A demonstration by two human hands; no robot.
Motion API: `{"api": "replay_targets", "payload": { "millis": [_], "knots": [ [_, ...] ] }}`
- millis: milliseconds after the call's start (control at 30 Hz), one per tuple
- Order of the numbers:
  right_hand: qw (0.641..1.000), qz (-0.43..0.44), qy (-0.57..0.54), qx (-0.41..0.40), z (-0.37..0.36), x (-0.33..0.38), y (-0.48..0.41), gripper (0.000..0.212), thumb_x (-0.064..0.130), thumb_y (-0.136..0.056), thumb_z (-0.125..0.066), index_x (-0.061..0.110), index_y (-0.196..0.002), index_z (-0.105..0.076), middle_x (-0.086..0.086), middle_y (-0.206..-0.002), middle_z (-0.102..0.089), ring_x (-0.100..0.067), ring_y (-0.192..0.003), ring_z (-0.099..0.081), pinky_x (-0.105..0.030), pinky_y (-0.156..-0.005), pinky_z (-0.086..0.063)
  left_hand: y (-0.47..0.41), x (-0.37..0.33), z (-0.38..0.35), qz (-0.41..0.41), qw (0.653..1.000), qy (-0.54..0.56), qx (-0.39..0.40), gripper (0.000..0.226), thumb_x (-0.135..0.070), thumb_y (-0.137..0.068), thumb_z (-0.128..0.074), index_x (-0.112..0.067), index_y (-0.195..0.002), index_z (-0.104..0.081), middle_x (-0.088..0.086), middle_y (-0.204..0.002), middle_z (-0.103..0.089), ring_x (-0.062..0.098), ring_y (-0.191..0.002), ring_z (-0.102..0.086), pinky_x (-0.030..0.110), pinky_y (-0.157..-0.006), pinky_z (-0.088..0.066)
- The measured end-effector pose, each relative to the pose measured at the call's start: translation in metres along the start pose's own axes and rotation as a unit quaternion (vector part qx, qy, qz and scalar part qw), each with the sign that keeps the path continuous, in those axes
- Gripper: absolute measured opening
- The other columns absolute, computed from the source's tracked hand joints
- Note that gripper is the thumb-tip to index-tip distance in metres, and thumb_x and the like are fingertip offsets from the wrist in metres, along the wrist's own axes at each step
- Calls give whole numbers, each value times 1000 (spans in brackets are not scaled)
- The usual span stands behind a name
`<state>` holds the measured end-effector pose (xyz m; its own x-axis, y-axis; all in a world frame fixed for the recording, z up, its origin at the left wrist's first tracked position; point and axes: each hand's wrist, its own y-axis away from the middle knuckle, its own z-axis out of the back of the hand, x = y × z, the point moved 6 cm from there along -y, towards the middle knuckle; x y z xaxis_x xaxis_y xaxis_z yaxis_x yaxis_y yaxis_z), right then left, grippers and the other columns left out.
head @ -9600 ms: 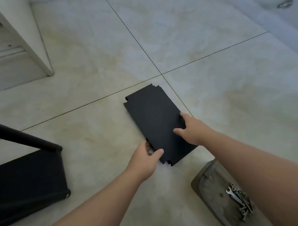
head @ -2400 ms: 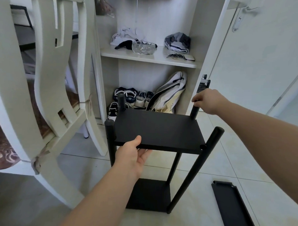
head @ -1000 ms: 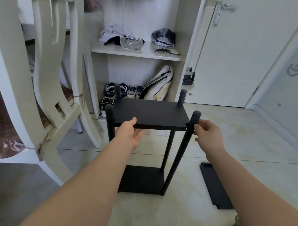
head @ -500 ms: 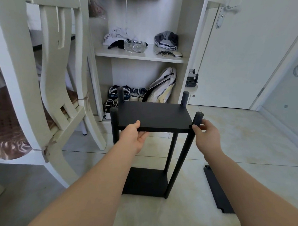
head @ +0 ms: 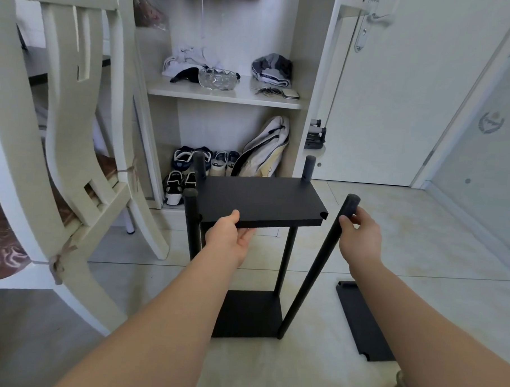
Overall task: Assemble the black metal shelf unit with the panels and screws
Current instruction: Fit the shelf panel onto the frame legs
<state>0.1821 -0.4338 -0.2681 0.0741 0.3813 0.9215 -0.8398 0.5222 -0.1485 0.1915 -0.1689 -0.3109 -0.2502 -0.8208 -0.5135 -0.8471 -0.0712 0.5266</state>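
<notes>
Main risk: front-right post (head: pixel 317 269) leaned out toward 1 o'clock, its top clear of the notched corner (head: pixel 323 215) of the upper panel (head: pixel 259 199). Nothing sat under that corner, so my read is the panel rode on the left hand (head: pixel 230 239) plus whatever the other three posts gave. Loosen that grip and it likely sags or drops onto the bottom panel (head: pixel 248 313). Levering the leaning post further could stress its base joint; couldn't see a screw there. Swinging it in risks a pinch between post and notch.

Left hand: thumb on top of the panel's front edge, fingers (head: pixel 247 232) curled under, clamped on it at about 7 o'clock of the panel. Right hand (head: pixel 360 239): wrapped round the leaning post just below its cap, at 3 o'clock of the panel, apart from the notch.

Panel sat roughly level near the post tops. Front-left post (head: pixel 191 219) was at its left corner, rear-left post (head: pixel 199 166) at 11, rear-right post (head: pixel 309 168) at 1. Spare panel (head: pixel 362 321) lay on the floor (head: pixel 420 259) at 4 o'clock of the base. No screws in view. Chair (head: pixel 61 126) stood close at 9 o'clock, so little room on that side.
</notes>
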Motion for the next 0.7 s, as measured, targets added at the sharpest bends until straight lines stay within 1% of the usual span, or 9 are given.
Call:
{"api": "replay_targets", "payload": {
  "millis": [67, 133, 233, 300, 367, 433, 567, 633, 700],
  "knots": [
    [1000, -11, -7, -10, 5, -2, -2, 17, 14, -104, -49, 22, -110, -62, 4, -109, -61, -18, -84, -58, -31, -75, -44, 0, 6, -3, 4, 1000, 0, 3, 32, -2, -97, -60, -1, -127, -52, 21, -106, -69, 34, -89, -72, 45, -77, -62],
    [1000, -19, -13, -18, 11, -5, -3, 19, 15, -104, -49, 23, -114, -63, 4, -110, -62, -18, -88, -58, -33, -79, -42, 0, 11, -6, 8, 1000, 1, 5, 35, -2, -96, -61, -2, -130, -51, 21, -108, -68, 34, -92, -71, 47, -85, -60],
    [1000, -6, -12, -8, 12, -4, -3, 24, 20, -103, -53, 24, -125, -63, 9, -105, -62, -9, -85, -58, -28, -72, -44, 1, 15, -8, 6, 1000, 1, 7, 39, -2, -97, -60, -5, -134, -49, 21, -112, -67, 34, -93, -71, 46, -83, -61],
    [1000, -5, -1, 0, 8, -2, 0, 18, 25, -101, -58, 24, -119, -62, 16, -96, -61, -1, -80, -57, -22, -64, -42, -1, 14, -8, 5, 1000, -2, 7, 38, -3, -97, -60, -4, -133, -49, 21, -112, -68, 34, -92, -71, 44, -76, -61],
    [999, -46, 3, 6, 5, -6, 3, 14, 31, -99, -61, 18, -102, -58, 8, -93, -64, -10, -80, -63, -29, -66, -51, -2, 13, -8, 7, 1000, -6, 5, 37, -4, -97, -60, -3, -132, -50, 21, -110, -68, 34, -91, -71, 44, -76, -61],
    [992, -118, -16, 28, 2, -16, 7, 23, 33, -99, -61, 12, -89, -57, -6, -87, -67, -25, -79, -70, -41, -71, -59, -1, 12, -7, 9, 1000, -12, 5, 36, -4, -97, -61, -3, -131, -50, 21, -110, -68, 33, -91, -71, 44, -77, -61],
    [982, -178, -35, 60, -1, -21, 17, 26, 30, -102, -59, 5, -101, -63, -12, -91, -68, -26, -77, -68, -37, -67, -58, 1, 11, -6, 10, 1000, -18, 4, 36, -4, -97, -61, -3, -131, -51, 21, -110, -68, 34, -92, -71, 43, -71, -61],
    [975, -199, -46, 87, -6, -19, 23, 29, 32, -100, -60, 3, -101, -66, -11, -92, -70, -25, -77, -68, -35, -66, -58, 1, 11, -5, 11, 1000, -22, 5, 36, -4, -96, -62, -2, -131, -51, 22, -110, -68, 34, -93, -71, 44, -73, -62],
    [961, -227, -61, 147, -19, -17, 33, 35, 39, -98, -62, 4, -101, -68, -10, -96, -74, -23, -82, -71, -34, -67, -59, 2, 11, -5, 15, 1000, -26, 6, 36, -5, -96, -62, -3, -131, -51, 22, -111, -68, 35, -94, -71, 45, -78, -61]
  ]
}}
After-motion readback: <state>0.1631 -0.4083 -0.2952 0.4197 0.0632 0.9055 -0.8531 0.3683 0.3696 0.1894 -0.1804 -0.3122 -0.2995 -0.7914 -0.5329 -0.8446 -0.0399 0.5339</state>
